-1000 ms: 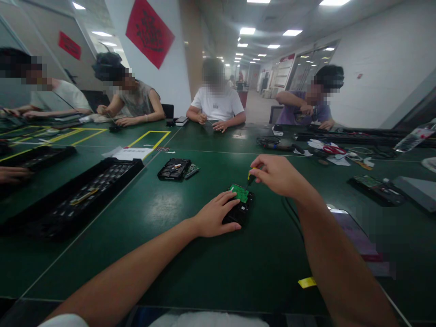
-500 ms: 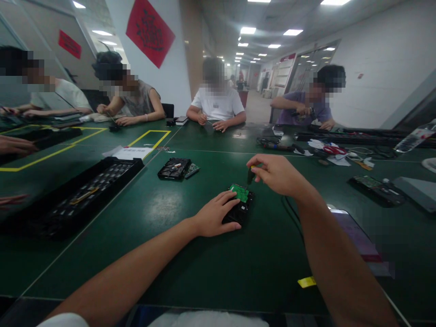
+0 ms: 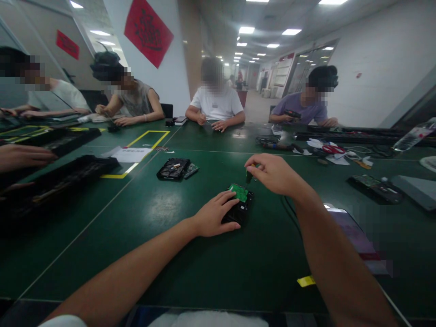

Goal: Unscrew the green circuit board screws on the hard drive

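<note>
A black hard drive [image 3: 244, 210] with a green circuit board [image 3: 239, 192] on its upper face lies on the table in front of me. My left hand [image 3: 215, 213] steadies it, the fingers over the board's left part and the thumb along the near edge. In my right hand [image 3: 267, 171] is a screwdriver [image 3: 249, 176], gripped by its dark green and yellow handle and held upright. Its tip points down at the board's far right corner; whether it touches a screw is too small to tell.
Left of the drive lie another black drive [image 3: 173, 169] and a loose circuit board [image 3: 190, 170]. A phone [image 3: 352, 231] rests beside my right forearm. Further right are a black device [image 3: 374, 188] and a grey box [image 3: 416, 190]. At left, a co-worker's hand [image 3: 29, 156] is by long black trays [image 3: 73, 177].
My hands stay at the drive, with the screwdriver almost unmoved. At left, a co-worker has lifted or shifted the long black trays. The person at far right has lowered a hand-held tool.
</note>
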`<state>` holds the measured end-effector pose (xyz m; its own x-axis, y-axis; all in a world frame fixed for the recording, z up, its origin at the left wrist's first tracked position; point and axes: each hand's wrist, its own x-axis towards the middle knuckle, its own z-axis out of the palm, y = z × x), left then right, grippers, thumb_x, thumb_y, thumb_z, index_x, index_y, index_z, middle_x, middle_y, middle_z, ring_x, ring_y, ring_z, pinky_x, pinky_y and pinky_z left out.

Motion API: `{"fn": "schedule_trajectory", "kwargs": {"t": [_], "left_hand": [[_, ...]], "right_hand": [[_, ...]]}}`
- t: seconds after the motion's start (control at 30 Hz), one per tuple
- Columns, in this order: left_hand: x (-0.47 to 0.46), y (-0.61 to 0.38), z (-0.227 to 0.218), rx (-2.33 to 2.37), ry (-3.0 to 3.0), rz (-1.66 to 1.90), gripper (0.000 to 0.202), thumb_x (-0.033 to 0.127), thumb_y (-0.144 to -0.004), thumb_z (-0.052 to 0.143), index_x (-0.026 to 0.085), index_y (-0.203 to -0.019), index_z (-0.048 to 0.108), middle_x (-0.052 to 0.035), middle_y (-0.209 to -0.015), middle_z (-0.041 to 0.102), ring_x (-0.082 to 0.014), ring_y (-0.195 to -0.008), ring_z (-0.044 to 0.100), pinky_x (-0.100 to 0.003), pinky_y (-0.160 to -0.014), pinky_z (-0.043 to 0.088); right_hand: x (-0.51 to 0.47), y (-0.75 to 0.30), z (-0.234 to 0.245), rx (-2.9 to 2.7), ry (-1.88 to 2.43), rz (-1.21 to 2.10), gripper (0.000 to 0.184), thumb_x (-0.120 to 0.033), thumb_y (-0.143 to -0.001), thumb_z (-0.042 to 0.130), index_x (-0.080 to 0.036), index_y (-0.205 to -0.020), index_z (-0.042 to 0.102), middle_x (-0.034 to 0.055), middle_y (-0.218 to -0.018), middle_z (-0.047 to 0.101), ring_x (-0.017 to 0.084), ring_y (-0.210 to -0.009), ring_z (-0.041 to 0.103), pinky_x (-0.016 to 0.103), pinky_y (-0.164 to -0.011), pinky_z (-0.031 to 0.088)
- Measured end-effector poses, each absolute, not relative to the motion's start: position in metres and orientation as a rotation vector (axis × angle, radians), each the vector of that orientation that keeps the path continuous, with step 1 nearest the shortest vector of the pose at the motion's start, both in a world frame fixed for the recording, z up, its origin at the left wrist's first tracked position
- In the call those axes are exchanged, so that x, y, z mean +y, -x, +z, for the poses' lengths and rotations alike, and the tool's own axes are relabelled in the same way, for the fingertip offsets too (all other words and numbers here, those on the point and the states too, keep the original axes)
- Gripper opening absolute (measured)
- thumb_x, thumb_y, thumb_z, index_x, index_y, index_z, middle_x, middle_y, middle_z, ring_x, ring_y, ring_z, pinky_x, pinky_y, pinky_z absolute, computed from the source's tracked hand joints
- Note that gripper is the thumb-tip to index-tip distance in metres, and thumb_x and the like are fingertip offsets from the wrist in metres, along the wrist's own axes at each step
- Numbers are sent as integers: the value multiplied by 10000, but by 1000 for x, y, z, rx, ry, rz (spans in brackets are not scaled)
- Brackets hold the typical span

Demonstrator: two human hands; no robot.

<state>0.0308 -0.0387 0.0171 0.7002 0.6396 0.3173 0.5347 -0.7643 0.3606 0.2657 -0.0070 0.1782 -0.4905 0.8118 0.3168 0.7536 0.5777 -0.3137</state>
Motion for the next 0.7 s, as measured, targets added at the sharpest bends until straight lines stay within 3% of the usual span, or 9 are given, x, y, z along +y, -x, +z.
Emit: {"fn": "schedule_trajectory", "kwargs": {"t": [0.13, 0.3, 0.4, 0.53, 0.7], "left_hand": [[-39, -30, 17, 946, -2668, 623, 836, 701, -899, 623, 217, -1554, 432, -169, -1614, 406, -367, -1524, 346, -574, -1253, 329], [-39, -31, 18, 957, -2689, 589, 848, 717, -910, 592, 191, -1555, 433, -176, -1611, 406, -360, -1530, 337, -549, -1263, 322], [-39, -31, 18, 962, -2680, 594, 856, 725, -904, 594, 196, -1558, 430, -174, -1619, 396, -363, -1531, 335, -558, -1262, 321], [-40, -32, 19, 960, -2675, 599, 852, 720, -906, 596, 207, -1562, 423, -169, -1623, 392, -366, -1533, 332, -566, -1258, 327], [-40, -31, 20, 963, -2689, 583, 856, 725, -908, 589, 193, -1559, 427, -176, -1617, 397, -363, -1529, 336, -554, -1259, 327]], "right_hand": [[-10, -266, 180, -2378, 1231, 227, 195, -220, -954, 582, -202, -977, 775, 53, -1008, 778, 176, -792, 689, 282, -763, 468], [-11, -268, 182, -2367, 1285, 278, 245, -151, -939, 569, -188, -1098, 751, 42, -973, 784, 167, -756, 702, 270, -736, 465], [-9, -267, 180, -2325, 1404, 80, 130, -251, -939, 644, -174, -975, 742, 77, -946, 782, 214, -832, 702, 294, -739, 445], [-7, -267, 178, -2293, 1500, -30, 218, -376, -956, 658, -177, -892, 719, 90, -890, 771, 228, -798, 683, 310, -705, 419], [-6, -266, 179, -2379, 1340, 63, 158, -211, -952, 622, -165, -1025, 755, 76, -984, 782, 193, -810, 683, 290, -744, 439]]}}
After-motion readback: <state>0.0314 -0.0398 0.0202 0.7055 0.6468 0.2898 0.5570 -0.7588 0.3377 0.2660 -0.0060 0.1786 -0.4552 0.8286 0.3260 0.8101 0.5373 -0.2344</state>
